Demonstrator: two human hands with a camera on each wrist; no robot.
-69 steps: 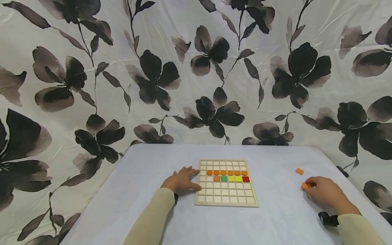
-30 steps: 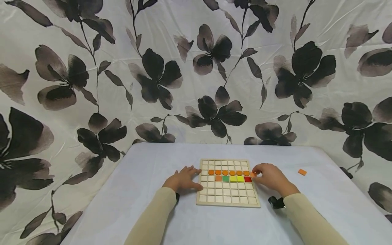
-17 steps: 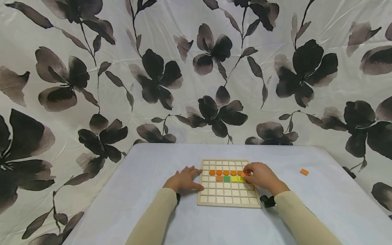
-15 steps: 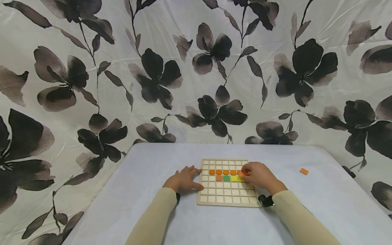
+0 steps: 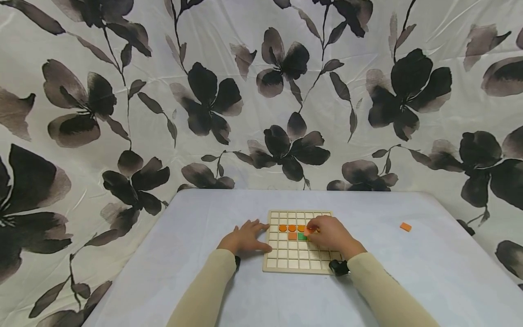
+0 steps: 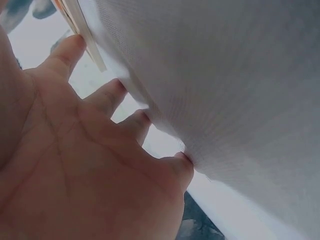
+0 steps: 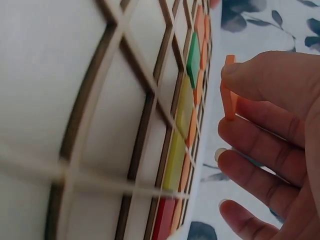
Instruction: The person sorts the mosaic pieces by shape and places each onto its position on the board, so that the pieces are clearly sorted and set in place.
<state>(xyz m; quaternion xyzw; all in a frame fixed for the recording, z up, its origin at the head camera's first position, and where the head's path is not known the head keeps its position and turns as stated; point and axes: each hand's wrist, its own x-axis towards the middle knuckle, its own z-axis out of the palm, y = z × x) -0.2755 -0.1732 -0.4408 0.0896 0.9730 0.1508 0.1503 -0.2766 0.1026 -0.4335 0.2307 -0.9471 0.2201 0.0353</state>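
Note:
A wooden grid board lies on the table in the head view. Along its left edge rests my left hand, fingers spread, index finger and thumb at the rim. Over the board, my right hand pinches an orange tile between thumb and fingers; the right wrist view shows it raised off the board. Orange round pieces fill a row. Below them sit an orange-red square tile, a green tile, yellow tiles and a red tile. My right hand hides part of these rows in the head view.
Another orange tile lies on the white-covered table, well right of the board. Behind the table hangs a cloth with a dark flower print.
My right hand took an orange tile from the table's right side and carried it left, over the board's right edge to above its middle. My left hand has stayed at the rim.

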